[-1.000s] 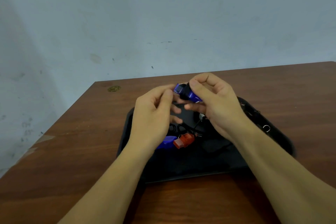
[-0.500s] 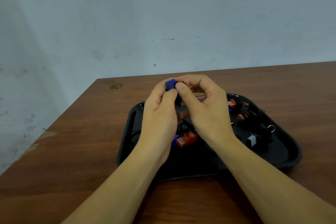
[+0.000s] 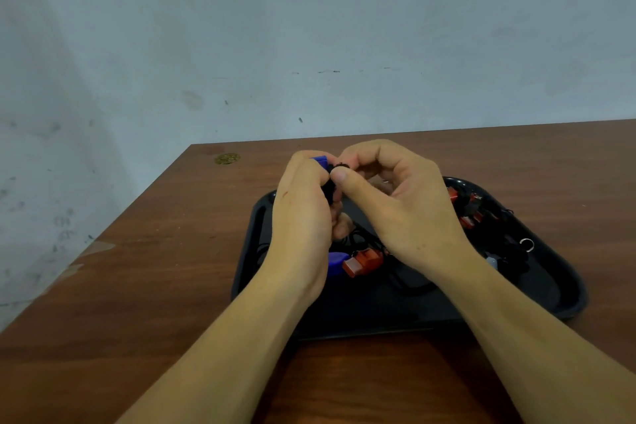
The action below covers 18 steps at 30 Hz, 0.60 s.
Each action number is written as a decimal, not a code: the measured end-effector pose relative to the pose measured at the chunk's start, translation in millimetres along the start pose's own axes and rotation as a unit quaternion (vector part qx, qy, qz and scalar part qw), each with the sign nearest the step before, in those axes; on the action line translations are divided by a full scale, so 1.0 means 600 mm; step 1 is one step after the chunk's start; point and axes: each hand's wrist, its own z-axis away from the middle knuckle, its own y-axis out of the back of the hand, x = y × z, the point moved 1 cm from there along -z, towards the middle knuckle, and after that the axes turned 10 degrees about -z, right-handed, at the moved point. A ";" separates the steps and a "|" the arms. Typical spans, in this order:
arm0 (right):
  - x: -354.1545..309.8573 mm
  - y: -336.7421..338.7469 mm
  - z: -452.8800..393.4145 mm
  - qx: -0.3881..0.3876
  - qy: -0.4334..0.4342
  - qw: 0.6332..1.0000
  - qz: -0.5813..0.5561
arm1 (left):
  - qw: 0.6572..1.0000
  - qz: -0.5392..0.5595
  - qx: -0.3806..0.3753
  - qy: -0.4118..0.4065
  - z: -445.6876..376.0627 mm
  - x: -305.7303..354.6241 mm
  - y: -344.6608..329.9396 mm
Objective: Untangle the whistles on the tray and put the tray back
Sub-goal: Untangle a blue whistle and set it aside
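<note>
**Two hands working a blue whistle and its cord above a black tray**

Head view. A black tray (image 3: 564, 289) with a raised, rounded rim lies on a brown wooden table (image 3: 137, 286) whose surface shows long grain lines. Both hands are raised over the tray's far left part and hide much of its floor. The left hand (image 3: 303, 213) curls its fingers round a blue whistle (image 3: 319, 161), of which only a squarish plastic end shows above the knuckles. The right hand (image 3: 395, 203) pinches a dark cord (image 3: 339, 167) between thumb and forefinger, right beside the blue whistle.

On the tray, just below the hands, a red whistle (image 3: 363, 262) of glossy, boxy plastic lies touching a second blue whistle (image 3: 335, 260), which is rounded and partly covered by the left wrist. Thin black cords (image 3: 409, 284) loop across the tray floor near them. To the right, behind the right forearm, sits a cluster of more red whistles (image 3: 468, 213) tangled in cords, with a small metal ring (image 3: 526, 244) and a pale whistle (image 3: 493, 263) close by; how the cords interlace cannot be told.

A small round brass-coloured disc (image 3: 227, 158) lies on the table near its far left corner. A pale, scuffed wall (image 3: 309, 27) rises behind the table.
</note>
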 end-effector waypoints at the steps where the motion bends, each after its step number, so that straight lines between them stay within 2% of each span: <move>1: -0.001 -0.002 -0.001 -0.001 0.003 1.000 -0.003 | 1.000 -0.014 -0.002 -0.008 0.000 0.000 0.001; 6: -0.001 -0.004 -0.004 0.029 0.017 0.999 -0.027 | 0.998 -0.051 -0.028 -0.020 -0.005 0.003 0.000; 13: -0.002 0.004 -0.013 0.014 0.033 0.999 -0.009 | 0.992 -0.120 -0.025 0.008 -0.011 0.009 -0.007; 15: -0.009 0.009 -0.016 0.013 0.030 0.999 -0.020 | 0.989 -0.137 -0.046 -0.027 -0.004 0.013 -0.011; 18: -0.019 0.018 -0.016 0.010 -0.001 0.998 -0.056 | 0.962 -0.215 -0.079 -0.150 0.013 0.013 -0.004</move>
